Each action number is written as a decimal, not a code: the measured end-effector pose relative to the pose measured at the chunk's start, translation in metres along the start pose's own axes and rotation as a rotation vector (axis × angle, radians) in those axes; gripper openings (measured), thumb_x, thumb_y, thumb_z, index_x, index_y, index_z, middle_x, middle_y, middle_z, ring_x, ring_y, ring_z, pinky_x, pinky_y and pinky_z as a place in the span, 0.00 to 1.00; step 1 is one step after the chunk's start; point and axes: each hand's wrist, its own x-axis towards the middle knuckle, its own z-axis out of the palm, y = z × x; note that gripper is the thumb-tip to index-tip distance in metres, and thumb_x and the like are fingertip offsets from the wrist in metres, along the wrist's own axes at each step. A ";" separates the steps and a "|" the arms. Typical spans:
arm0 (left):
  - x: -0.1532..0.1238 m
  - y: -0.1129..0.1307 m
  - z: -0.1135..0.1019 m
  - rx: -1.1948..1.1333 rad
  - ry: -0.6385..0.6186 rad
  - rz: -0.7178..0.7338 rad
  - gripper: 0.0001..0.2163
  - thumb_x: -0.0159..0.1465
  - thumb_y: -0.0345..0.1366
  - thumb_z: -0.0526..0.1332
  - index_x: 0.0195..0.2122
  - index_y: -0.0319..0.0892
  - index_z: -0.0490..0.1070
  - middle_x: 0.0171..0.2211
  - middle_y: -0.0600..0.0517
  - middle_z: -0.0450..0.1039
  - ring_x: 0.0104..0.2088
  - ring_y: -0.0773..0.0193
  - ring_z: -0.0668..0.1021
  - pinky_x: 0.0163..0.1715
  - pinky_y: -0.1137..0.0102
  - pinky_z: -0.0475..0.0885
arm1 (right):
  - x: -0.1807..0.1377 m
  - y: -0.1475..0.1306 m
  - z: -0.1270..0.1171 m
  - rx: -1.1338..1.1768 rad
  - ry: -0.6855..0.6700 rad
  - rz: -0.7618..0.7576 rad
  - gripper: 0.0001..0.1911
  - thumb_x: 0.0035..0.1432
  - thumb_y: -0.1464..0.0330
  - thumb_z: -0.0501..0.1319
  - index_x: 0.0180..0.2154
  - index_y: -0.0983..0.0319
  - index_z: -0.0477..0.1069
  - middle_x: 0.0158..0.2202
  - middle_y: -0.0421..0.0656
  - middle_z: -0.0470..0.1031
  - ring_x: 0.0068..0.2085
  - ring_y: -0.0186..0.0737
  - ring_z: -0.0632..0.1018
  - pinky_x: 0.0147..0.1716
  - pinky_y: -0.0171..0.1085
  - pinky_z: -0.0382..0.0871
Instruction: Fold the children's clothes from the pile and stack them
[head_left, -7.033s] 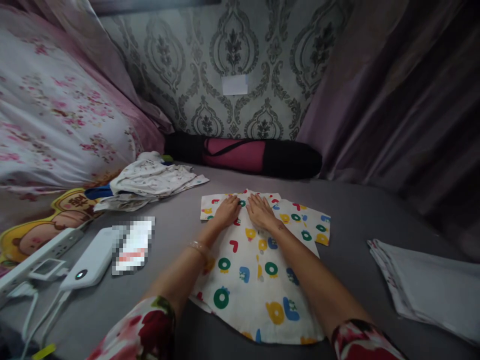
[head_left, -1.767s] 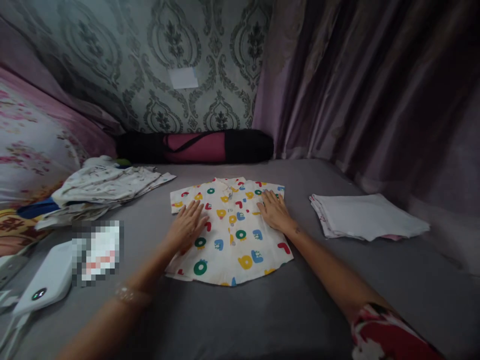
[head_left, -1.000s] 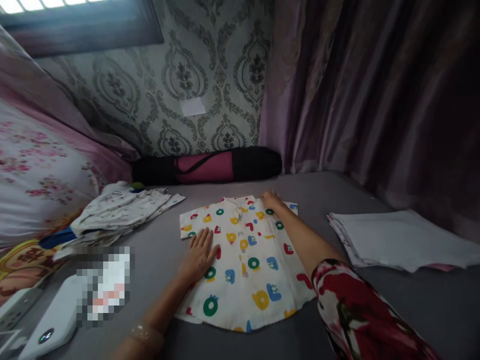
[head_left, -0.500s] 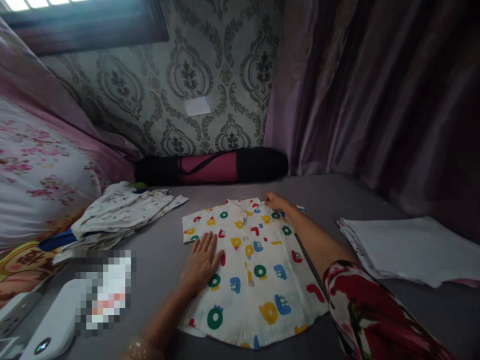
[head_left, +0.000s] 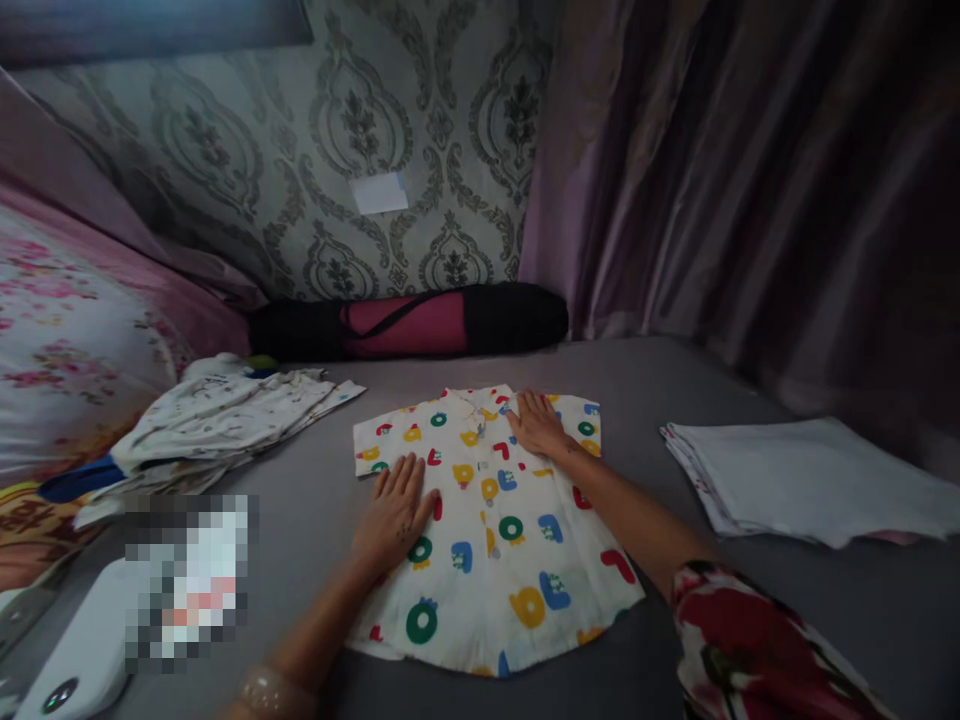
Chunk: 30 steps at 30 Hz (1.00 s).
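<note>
A small white short-sleeved shirt (head_left: 469,560) with red, yellow, green and blue letter prints lies spread out, front side up, collar pointing away from me. My left hand (head_left: 395,510) rests flat on its left side below the sleeve, fingers extended. On the right shoulder near the collar, my right hand (head_left: 538,424) lies flat with its fingers stretched away from me. Both sleeves are laid outward. Part of the shirt's right side is covered by my right forearm.
A pile of clothes (head_left: 225,410) lies at the left, a folded white cloth stack (head_left: 810,480) at the right. Along the wall rests a black and maroon long bag (head_left: 409,325). A white device (head_left: 86,640) and a blurred-out item (head_left: 199,575) sit at the lower left.
My right hand has gone from pinching at the right shoulder to lying flat on it, and the right sleeve now shows spread outward. My left hand stays on the shirt. The view has shifted slightly.
</note>
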 end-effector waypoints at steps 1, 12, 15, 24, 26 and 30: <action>0.001 -0.001 0.000 0.001 -0.005 -0.001 0.32 0.69 0.51 0.39 0.66 0.33 0.51 0.67 0.40 0.47 0.67 0.52 0.52 0.64 0.55 0.49 | -0.001 -0.001 0.000 0.012 -0.023 0.012 0.33 0.67 0.57 0.40 0.64 0.73 0.52 0.67 0.56 0.50 0.67 0.49 0.51 0.63 0.44 0.37; -0.049 0.001 -0.015 -0.009 -0.003 0.098 0.28 0.69 0.50 0.39 0.67 0.42 0.50 0.68 0.46 0.45 0.68 0.53 0.49 0.64 0.53 0.46 | -0.133 0.001 -0.037 0.184 -0.138 -0.249 0.34 0.67 0.53 0.39 0.67 0.65 0.46 0.69 0.48 0.43 0.68 0.45 0.44 0.66 0.45 0.38; -0.074 0.006 -0.009 -0.018 -0.019 0.126 0.28 0.69 0.51 0.41 0.67 0.45 0.48 0.68 0.47 0.46 0.67 0.54 0.51 0.64 0.54 0.48 | -0.175 0.001 -0.040 0.170 -0.166 -0.272 0.33 0.67 0.53 0.40 0.67 0.61 0.47 0.69 0.47 0.43 0.68 0.46 0.45 0.66 0.48 0.38; -0.075 0.001 -0.010 -0.010 -0.108 0.095 0.31 0.67 0.54 0.44 0.66 0.43 0.52 0.67 0.44 0.50 0.66 0.49 0.55 0.61 0.51 0.53 | -0.184 0.007 -0.043 0.220 -0.145 -0.269 0.30 0.67 0.57 0.43 0.65 0.63 0.51 0.69 0.48 0.45 0.68 0.43 0.47 0.65 0.45 0.40; -0.058 -0.004 -0.025 -0.024 -0.164 0.133 0.28 0.64 0.54 0.48 0.62 0.46 0.62 0.62 0.43 0.61 0.61 0.47 0.65 0.57 0.51 0.60 | -0.188 0.013 -0.049 0.268 -0.089 -0.185 0.27 0.66 0.60 0.46 0.63 0.63 0.56 0.66 0.49 0.53 0.66 0.42 0.55 0.62 0.41 0.49; 0.004 0.017 -0.072 -0.224 -0.153 0.263 0.21 0.66 0.49 0.48 0.47 0.43 0.74 0.42 0.44 0.77 0.39 0.58 0.78 0.41 0.66 0.70 | -0.198 0.025 -0.063 0.254 -0.040 0.134 0.17 0.65 0.64 0.48 0.47 0.60 0.71 0.47 0.47 0.75 0.48 0.42 0.75 0.45 0.36 0.64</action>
